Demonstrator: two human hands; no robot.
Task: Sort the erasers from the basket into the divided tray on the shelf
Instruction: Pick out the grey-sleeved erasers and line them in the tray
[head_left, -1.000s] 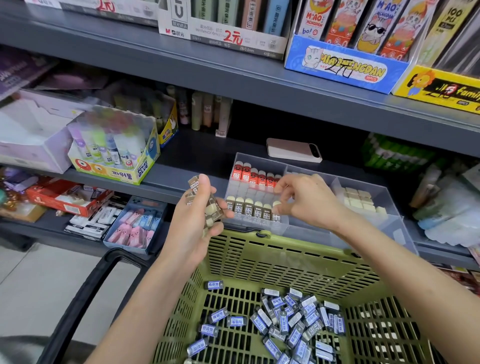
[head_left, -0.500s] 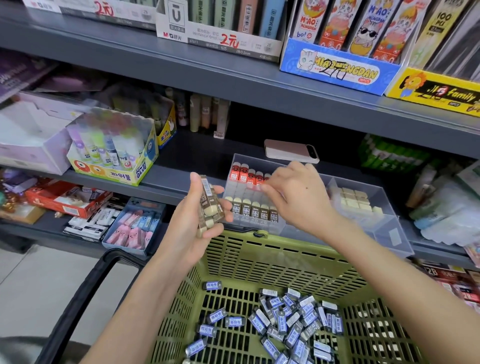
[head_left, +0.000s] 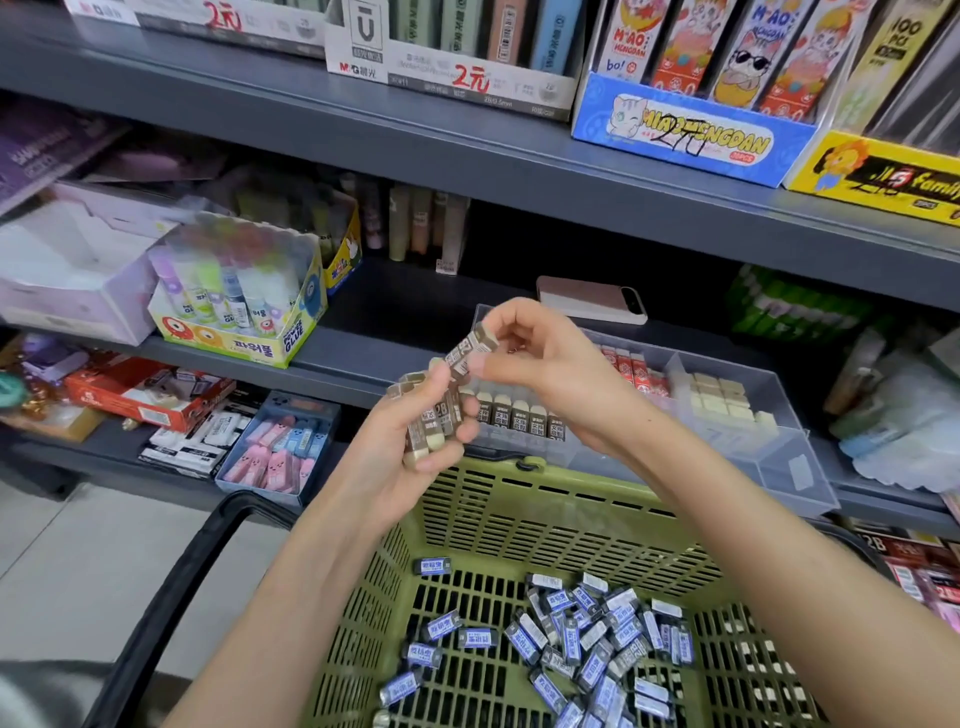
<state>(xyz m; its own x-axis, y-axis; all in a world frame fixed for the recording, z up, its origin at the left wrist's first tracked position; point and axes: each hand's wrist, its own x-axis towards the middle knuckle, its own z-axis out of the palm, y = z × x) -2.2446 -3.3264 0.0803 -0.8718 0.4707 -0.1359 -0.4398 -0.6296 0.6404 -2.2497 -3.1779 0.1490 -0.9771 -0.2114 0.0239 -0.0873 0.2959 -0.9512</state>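
Observation:
My left hand (head_left: 405, 441) grips a bunch of brown-sleeved erasers (head_left: 434, 421) above the near rim of the green basket (head_left: 524, 499). My right hand (head_left: 540, 358) pinches one brown-sleeved eraser (head_left: 470, 348) right above that bunch. Behind the hands, the clear divided tray (head_left: 769, 467) on the shelf holds a row of brown erasers (head_left: 519, 415), red-sleeved erasers (head_left: 634, 371) and plain cream erasers (head_left: 722, 400). Several blue-sleeved erasers (head_left: 571, 639) lie loose on the basket floor.
A pink phone (head_left: 592, 299) lies on the shelf behind the tray. A glue-stick box (head_left: 234, 291) stands to the left. A small blue box of pink erasers (head_left: 280, 447) sits on the lower shelf. The basket's black handle (head_left: 171, 597) hangs down at the left.
My right hand has come back from the tray's brown row to my left hand and now pinches one eraser from the bunch. My left hand has stayed in place.

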